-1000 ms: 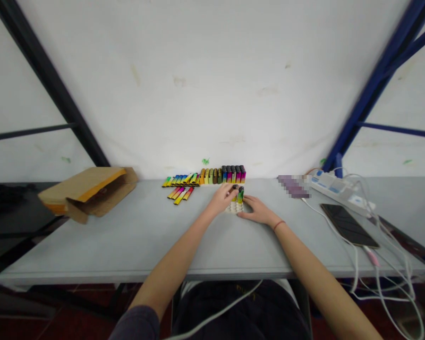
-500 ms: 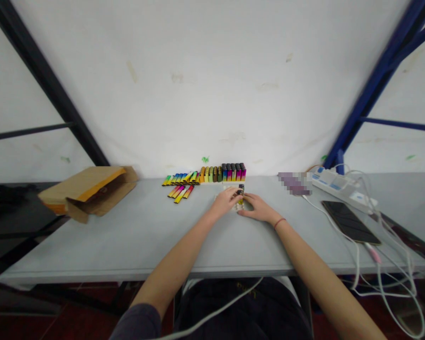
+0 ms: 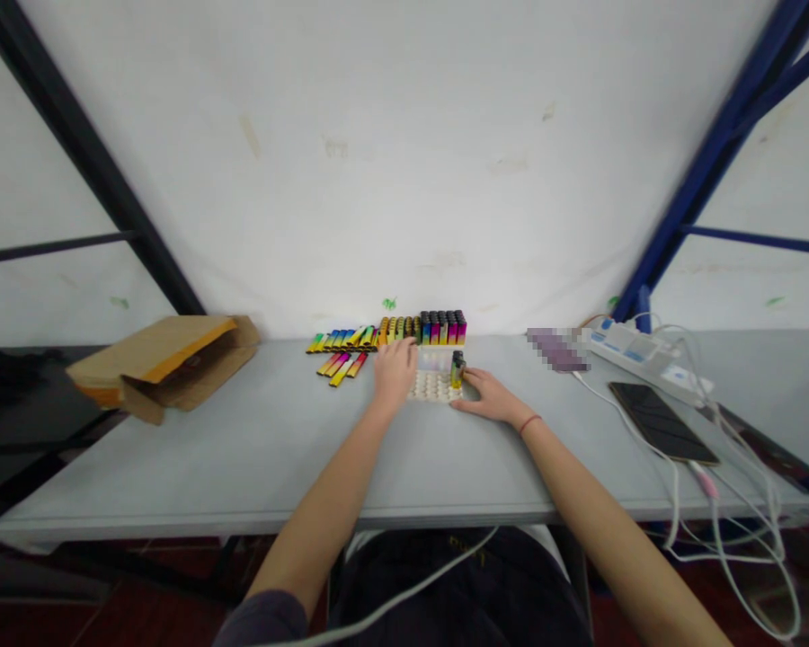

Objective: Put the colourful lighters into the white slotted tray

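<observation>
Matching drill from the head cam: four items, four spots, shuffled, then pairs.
Items:
1 brown paper envelope
2 black smartphone
3 white power strip
4 upright lighter

Spots:
A on the dimpled white tray, beside the right hand
B back right of the table
C left end of the table
D front right of the table

Pairs: 1-C, 2-D, 3-B, 4-A
</observation>
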